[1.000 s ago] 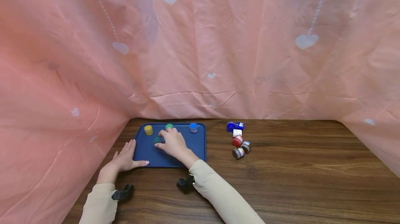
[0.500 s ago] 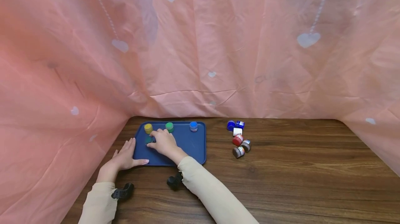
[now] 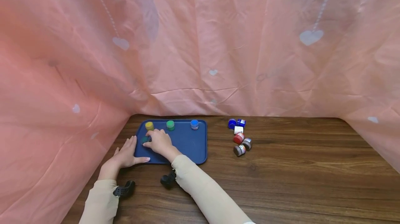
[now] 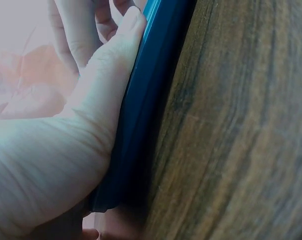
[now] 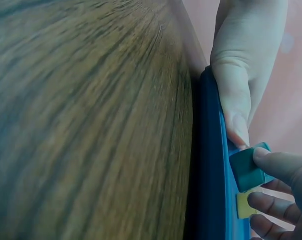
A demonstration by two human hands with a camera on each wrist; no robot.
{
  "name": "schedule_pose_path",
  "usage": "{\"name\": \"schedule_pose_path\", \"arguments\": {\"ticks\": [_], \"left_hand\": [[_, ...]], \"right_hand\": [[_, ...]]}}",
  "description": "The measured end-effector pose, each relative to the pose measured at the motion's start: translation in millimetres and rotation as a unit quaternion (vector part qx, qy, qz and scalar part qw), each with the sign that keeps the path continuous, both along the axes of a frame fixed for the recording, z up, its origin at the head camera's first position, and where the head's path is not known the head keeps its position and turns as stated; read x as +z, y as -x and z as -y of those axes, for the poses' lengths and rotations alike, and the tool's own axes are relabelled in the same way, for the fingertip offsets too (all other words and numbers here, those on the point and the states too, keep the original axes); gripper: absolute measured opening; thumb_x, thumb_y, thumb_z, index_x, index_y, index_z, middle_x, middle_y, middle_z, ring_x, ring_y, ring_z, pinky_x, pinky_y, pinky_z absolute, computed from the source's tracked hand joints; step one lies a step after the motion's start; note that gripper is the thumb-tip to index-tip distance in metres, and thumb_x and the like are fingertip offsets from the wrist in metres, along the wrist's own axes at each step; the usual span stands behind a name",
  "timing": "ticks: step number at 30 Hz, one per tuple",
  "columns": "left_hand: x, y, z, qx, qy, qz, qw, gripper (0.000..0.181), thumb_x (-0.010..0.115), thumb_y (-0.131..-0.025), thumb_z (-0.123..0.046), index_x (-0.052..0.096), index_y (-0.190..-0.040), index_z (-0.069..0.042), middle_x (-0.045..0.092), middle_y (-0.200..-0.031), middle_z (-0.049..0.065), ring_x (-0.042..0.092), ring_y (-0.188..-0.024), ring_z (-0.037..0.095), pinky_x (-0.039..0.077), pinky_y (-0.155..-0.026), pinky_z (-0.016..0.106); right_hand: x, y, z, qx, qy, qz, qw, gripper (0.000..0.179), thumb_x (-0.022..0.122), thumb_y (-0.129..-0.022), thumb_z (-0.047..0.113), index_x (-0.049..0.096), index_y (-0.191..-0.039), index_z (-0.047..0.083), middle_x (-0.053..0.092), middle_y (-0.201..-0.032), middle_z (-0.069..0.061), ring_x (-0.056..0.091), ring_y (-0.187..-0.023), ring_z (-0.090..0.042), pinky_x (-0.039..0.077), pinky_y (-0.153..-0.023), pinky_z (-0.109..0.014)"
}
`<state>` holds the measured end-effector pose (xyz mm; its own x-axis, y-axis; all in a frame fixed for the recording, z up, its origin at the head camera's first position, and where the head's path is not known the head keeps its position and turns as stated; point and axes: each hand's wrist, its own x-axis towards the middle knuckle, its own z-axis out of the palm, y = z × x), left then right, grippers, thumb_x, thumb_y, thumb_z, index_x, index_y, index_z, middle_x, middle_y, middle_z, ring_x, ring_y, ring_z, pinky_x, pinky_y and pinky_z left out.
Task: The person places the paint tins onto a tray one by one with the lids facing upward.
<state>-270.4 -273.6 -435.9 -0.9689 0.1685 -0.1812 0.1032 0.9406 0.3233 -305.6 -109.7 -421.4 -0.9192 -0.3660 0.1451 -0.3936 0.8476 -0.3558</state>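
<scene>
My right hand (image 3: 160, 142) pinches a dark green paint jar (image 5: 246, 171) between thumb and fingers over the left part of a blue tray (image 3: 186, 147). In the right wrist view the jar leans at an angle; whether it touches the tray I cannot tell. My left hand (image 3: 125, 155) rests on the tray's near left corner, fingers straight along the left side and thumb on the front rim. Along the back of the tray stand a yellow jar (image 3: 149, 125), a green jar (image 3: 170, 125) and a blue jar (image 3: 194, 124). The yellow one is just behind my right fingers.
Right of the tray, on the wooden table (image 3: 297, 168), lies a loose group of jars: dark blue (image 3: 232, 124), white (image 3: 239, 130), red (image 3: 239, 138) and brown (image 3: 240, 150). A pink curtain (image 3: 225, 60) hangs behind the table and along its sides.
My right hand has moved left across the tray with the dark green jar, uncovering the green jar at the back. My left hand has stayed at the tray's corner.
</scene>
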Motion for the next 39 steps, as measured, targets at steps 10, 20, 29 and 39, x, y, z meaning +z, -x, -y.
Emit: {"name": "schedule_pose_path", "arguments": {"ticks": [10,20,29,39], "left_hand": [[-1.4,1.0,0.5,-0.002,0.001,-0.002,1.0000,0.129,0.063,-0.076,-0.074,0.004,-0.151,0.012,0.007,-0.158,0.035,0.006,-0.146,0.052,0.010,-0.109,0.076],[-1.1,1.6,1.2,0.000,0.000,-0.005,1.0000,0.129,0.063,-0.075,-0.074,0.004,-0.151,0.012,0.007,-0.158,0.035,0.006,-0.147,0.051,0.010,-0.109,0.076],[-3.1,0.8,0.0,0.002,0.004,-0.001,1.0000,0.129,0.063,-0.075,-0.074,0.004,-0.151,0.012,0.006,-0.158,0.034,0.005,-0.147,0.051,0.010,-0.109,0.076],[2.7,-1.4,-1.9,0.001,0.009,-0.010,0.9999,0.128,0.065,-0.076,-0.072,0.006,-0.150,0.014,0.008,-0.157,0.037,0.008,-0.146,0.053,0.012,-0.108,0.077]], "right_hand": [[-4.0,3.9,9.1,-0.022,0.032,0.023,0.9990,0.037,0.070,-0.086,0.046,0.069,-0.119,0.028,0.071,-0.116,0.008,0.061,-0.105,-0.017,0.052,-0.091,-0.035],[-0.3,5.2,15.7,-0.041,0.017,0.026,0.9987,0.038,0.070,-0.086,0.048,0.069,-0.121,0.031,0.069,-0.121,0.012,0.057,-0.106,-0.015,0.048,-0.094,-0.034],[-4.0,5.4,6.3,-0.040,0.020,0.023,0.9987,0.046,0.073,-0.084,0.048,0.065,-0.126,0.031,0.068,-0.122,0.007,0.058,-0.104,-0.016,0.050,-0.090,-0.035],[3.0,-1.3,-17.0,-0.021,0.028,0.007,0.9994,0.047,0.072,-0.086,0.045,0.063,-0.129,0.029,0.069,-0.118,0.004,0.059,-0.105,-0.017,0.051,-0.091,-0.037]]}}
